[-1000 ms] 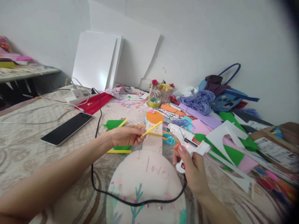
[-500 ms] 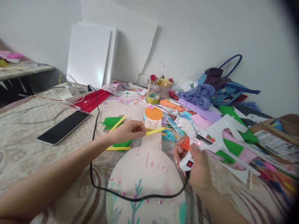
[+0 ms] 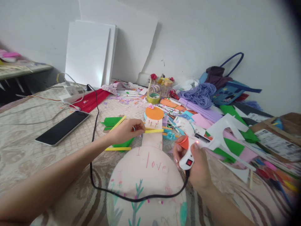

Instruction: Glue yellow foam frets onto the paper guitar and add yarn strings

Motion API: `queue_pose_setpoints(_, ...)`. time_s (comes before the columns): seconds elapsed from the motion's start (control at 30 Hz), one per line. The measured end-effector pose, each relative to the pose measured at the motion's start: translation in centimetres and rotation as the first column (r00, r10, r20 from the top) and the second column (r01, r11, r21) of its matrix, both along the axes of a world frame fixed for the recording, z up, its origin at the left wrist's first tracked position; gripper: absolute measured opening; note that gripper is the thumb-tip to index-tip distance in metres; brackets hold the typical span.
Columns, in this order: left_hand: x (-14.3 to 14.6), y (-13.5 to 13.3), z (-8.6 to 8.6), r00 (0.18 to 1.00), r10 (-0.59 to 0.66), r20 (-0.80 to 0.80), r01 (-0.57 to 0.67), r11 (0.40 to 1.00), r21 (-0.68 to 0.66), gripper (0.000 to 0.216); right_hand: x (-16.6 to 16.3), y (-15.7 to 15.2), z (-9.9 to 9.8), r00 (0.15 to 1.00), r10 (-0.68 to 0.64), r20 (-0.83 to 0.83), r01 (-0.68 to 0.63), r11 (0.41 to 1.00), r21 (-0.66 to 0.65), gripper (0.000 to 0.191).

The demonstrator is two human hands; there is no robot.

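Observation:
My left hand (image 3: 125, 130) pinches a yellow paper strip (image 3: 154, 131) and holds it level across the neck of a pale pink paper cutout (image 3: 145, 175) with "I love" written on it. An orange paper disc (image 3: 154, 113) sits at the cutout's top. My right hand (image 3: 196, 164) grips a white hot glue gun (image 3: 199, 146) with a red switch and a lit red light; its nozzle points to the right, away from the strip. The gun's black cord (image 3: 94, 125) loops under the cutout and runs back to a power strip (image 3: 72, 91).
A black phone (image 3: 63, 127) lies at left. Green paper and another yellow strip (image 3: 117, 148) lie by my left hand. Tape roll (image 3: 153, 98), markers, purple yarn (image 3: 199, 94), coloured foam sheets and white foam shapes (image 3: 225, 128) crowd the right. White boards (image 3: 90, 53) lean on the wall. A cardboard box (image 3: 279, 135) is far right.
The yellow strip has swung from tilted upward to level over the cutout's neck. My right hand has turned the glue gun, and its nozzle now points right.

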State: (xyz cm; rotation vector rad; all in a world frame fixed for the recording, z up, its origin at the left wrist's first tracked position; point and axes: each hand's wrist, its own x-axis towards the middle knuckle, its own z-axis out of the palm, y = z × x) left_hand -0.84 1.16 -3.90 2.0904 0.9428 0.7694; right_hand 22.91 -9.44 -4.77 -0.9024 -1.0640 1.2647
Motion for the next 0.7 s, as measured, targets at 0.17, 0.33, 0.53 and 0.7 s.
queue_pose_setpoints(0.17,-0.08,0.08,0.37,0.998,0.022,0.057,-0.019,0.999,-0.045,0.013,-0.06,0.37,-0.24,0.988,-0.116,0.103,0.122,0.991,-0.058,0.037)
queue_pose_setpoints(0.33,-0.51,0.68,0.26,0.977,0.079,0.199,-0.015,0.952,-0.306,0.025,-0.15,0.56,-0.54,0.981,-0.123,0.150,0.138,0.986,-0.093,0.038)
queue_pose_setpoints(0.53,-0.64,0.83,0.10,0.965,0.107,0.240,0.011,0.896,-0.444,0.032,-0.04,0.35,-0.67,0.979,-0.091,0.180,0.109,0.989,-0.095,0.041)
queue_pose_setpoints(0.7,-0.53,0.83,-0.10,0.965,0.083,0.248,0.043,0.886,-0.462,0.032,-0.04,0.31,-0.56,0.980,-0.084,0.180,0.101,0.991,-0.089,0.041)
